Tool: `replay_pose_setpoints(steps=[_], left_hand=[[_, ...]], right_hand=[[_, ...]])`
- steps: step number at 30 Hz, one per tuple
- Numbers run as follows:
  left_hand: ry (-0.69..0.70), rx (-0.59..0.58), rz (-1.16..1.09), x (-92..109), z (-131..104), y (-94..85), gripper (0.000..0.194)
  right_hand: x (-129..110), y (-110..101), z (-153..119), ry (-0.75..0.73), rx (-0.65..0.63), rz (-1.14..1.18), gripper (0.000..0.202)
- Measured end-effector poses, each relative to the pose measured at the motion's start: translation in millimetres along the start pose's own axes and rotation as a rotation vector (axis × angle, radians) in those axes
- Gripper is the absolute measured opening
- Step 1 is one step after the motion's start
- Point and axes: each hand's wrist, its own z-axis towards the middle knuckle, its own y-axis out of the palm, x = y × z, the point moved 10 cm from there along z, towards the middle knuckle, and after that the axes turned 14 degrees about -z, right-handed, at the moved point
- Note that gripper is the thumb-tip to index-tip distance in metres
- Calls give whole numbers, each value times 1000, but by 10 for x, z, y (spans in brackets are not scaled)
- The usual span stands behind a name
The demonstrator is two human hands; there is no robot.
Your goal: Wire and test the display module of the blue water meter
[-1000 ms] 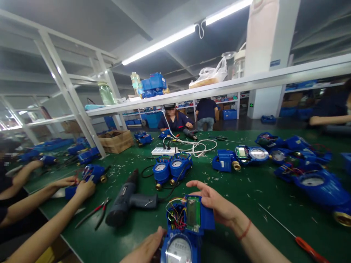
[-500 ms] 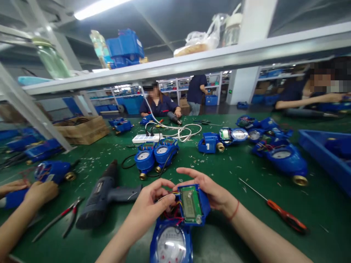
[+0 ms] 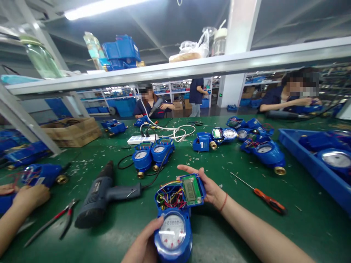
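Remote inspection, with the heat gun taken as my landmark. The opened meter is to the right of the heat gun, close to the wearer, dial facing up.

Left hand: wrapped round the meter's near left side, thumb by the dial rim. I judge this to be the steadying grip. Its lower fingers are hidden, so I cannot tell how far they reach underneath.

Right hand: holding the display lid in a narrow grip at its outer edge, thumb near the top corner. The lid is swung out to the right, probably because the wires join it to the body and would be strained by a wider pull. So held, both the wiring and the screen face the camera (I cannot read the screen's figures with confidence from my post).

The heat gun lies with its nozzle pointing away and its handle towards the meter, presumably for easy reach. Pliers lie just left of it, handles spread. Two upright meters stand beyond its handle, touching. A screwdriver lies well to its right, grip towards the wearer's side; farther right is a blue tray holding more meters.
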Motion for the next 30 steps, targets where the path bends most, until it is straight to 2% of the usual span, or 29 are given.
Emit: replay_pose_setpoints(steps=[2, 5, 9, 12, 16, 18, 20, 22, 26, 28, 30], left_hand=[[2, -32, 13, 69, -16, 78, 30], [110, -13, 114, 231, -63, 10, 34], [212, -18, 358, 501, -261, -124, 45], [317, -2, 619, 853, -448, -205, 44], [502, 165, 1126, 1316, -603, -346, 42], [557, 257, 1218, 1442, -642, -426, 43], [579, 287, 1201, 1470, -664, -471, 46], [595, 284, 1208, 1443, -688, -468, 47], [670, 178, 1241, 1330, -721, -422, 63], [715, 106, 1220, 1255, -705, -451, 76], [771, 88, 1201, 1188, -686, -528, 82]], right_hand=[[3, -26, -28, -8, 10, -4, 84], [28, -26, -69, -8, 4, -16, 90], [140, 76, -80, 9, -24, -44, 76], [293, 208, -48, 41, -51, -92, 67], [589, 409, 22, 156, -132, -239, 66], [752, 485, 47, 242, -194, -361, 64], [855, 520, 64, 307, -246, -505, 61], [855, 517, 88, 329, -266, -660, 55], [548, 448, 253, 237, -150, -972, 38], [360, 445, 436, 165, -53, -1102, 31], [259, 543, 706, 104, 0, -1214, 24]])
